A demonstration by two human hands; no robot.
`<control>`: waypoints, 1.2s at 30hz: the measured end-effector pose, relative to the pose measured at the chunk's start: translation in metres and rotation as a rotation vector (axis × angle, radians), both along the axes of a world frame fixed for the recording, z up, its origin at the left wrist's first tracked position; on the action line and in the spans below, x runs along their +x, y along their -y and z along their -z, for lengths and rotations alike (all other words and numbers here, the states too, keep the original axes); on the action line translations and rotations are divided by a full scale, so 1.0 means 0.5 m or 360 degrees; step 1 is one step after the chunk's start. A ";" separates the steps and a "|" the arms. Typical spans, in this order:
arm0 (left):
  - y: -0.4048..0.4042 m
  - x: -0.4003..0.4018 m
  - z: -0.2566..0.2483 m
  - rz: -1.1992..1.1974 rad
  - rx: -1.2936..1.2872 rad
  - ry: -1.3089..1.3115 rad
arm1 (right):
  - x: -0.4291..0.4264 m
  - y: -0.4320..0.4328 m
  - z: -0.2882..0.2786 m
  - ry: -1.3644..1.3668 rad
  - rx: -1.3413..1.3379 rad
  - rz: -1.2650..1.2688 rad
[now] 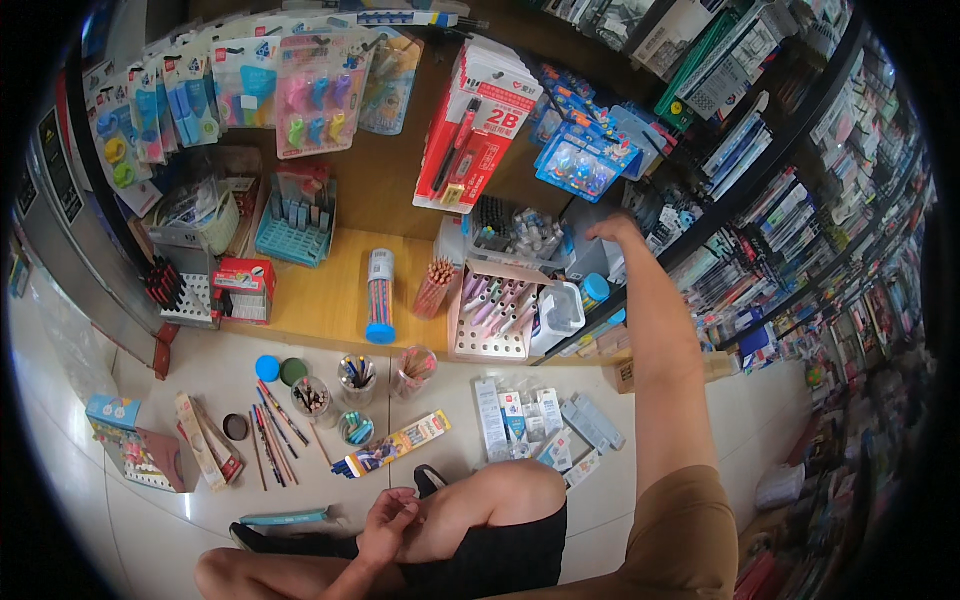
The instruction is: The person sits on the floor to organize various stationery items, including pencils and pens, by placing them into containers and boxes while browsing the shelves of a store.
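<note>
My right hand [615, 227] reaches to the right end of the shelf, at a grey translucent container [589, 244]; its fingertips are partly hidden, so a grip cannot be made out. Left of it stands a clear bin of small packed items [525, 236], and in front a pink holder of pens [491, 322]. My left hand [391, 517] rests near my shin with fingers curled; whether it holds something small cannot be told. Before it on the floor lie a box of pencils [401, 442], loose pencils [274, 442] and clear tubs of pencils [357, 375].
On the shelf stand a pencil tube [381, 296], a teal basket [296, 232] and a red box [245, 289]. Blister packs [480, 127] hang above. Small boxes [525, 420] lie on the floor. A black shelf post [780, 157] and packed racks are at the right.
</note>
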State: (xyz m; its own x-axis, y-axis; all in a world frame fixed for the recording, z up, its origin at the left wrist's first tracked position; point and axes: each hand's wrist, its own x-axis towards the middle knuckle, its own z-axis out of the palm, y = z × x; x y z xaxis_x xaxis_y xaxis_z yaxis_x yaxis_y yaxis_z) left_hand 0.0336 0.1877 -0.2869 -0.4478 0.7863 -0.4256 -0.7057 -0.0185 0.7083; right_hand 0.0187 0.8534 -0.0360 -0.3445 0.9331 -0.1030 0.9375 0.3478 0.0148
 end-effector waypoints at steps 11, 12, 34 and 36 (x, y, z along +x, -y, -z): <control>-0.005 -0.014 0.004 0.0053 -0.0139 -0.0098 | -0.038 0.135 -0.089 -0.0664 0.0587 0.0382; -0.005 -0.014 0.006 0.0062 -0.0138 -0.0109 | -0.036 0.141 -0.099 -0.0701 0.0570 0.0361; 0.035 -0.003 -0.022 0.0146 0.0151 -0.0287 | 0.230 0.667 -0.089 -0.1775 0.0301 -0.0329; 0.012 0.001 -0.074 0.0221 0.0303 -0.0309 | 0.280 0.724 -0.025 -0.2079 -0.0071 -0.0249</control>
